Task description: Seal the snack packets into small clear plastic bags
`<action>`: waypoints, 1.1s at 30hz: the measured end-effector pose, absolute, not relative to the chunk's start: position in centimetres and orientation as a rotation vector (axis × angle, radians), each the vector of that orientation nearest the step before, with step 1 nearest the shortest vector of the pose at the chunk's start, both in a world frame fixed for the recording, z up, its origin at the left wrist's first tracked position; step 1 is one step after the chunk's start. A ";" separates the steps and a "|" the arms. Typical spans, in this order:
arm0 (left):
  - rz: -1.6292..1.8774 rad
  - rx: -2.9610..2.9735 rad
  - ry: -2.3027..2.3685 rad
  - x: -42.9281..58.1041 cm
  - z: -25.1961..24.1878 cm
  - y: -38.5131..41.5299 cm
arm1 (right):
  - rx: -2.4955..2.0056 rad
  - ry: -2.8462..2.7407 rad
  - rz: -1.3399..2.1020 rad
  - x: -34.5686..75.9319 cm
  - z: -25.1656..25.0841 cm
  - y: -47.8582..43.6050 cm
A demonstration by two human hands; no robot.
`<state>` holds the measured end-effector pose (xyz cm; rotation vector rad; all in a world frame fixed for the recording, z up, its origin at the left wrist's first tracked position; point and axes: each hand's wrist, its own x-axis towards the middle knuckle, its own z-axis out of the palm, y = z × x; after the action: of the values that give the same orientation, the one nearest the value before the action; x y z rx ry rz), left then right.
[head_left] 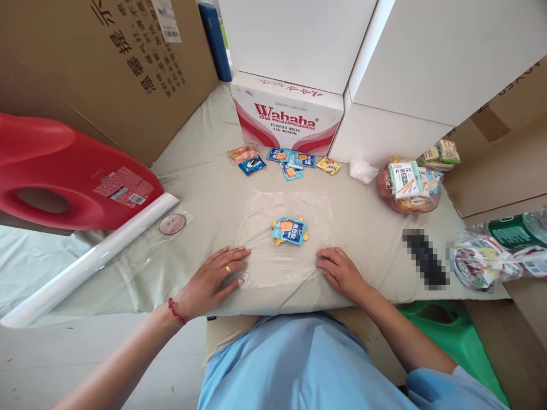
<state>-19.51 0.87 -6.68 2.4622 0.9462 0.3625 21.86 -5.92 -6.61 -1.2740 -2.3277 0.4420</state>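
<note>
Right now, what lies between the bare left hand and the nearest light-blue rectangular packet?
Clear plastic sheet, then the edge of a yellow packet under the blue packet; head view.

We find the bulky red plastic jug cut off by the left edge and the clear plastic bottle with a green label by the right; a flat yellow packet lies mostly hidden under the flat blue printed packet, while pixelation leaves us unable to name the long black object

The central packet was blue with orange print; the jug, red; the carton, white with red curves.
</note>
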 end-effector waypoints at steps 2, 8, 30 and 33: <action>0.381 2.406 0.994 -19.2 -6.3 1.6 | -1.235 -2.344 0.537 21.6 -5.5 -4.7; 0.463 2.338 1.056 -17.9 -5.6 2.1 | -1.380 -2.143 0.543 18.9 -1.5 -0.3; 0.483 2.307 1.115 -17.8 -6.2 1.1 | -1.266 -2.426 0.521 18.0 -1.5 4.2; 0.489 2.311 1.117 -17.8 -6.2 1.1 | -1.132 -2.398 0.522 19.4 -1.8 1.5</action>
<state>-17.80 1.07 -6.24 2.3106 1.1168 0.4892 19.37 1.51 -1.80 -1.1325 -2.3978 0.5215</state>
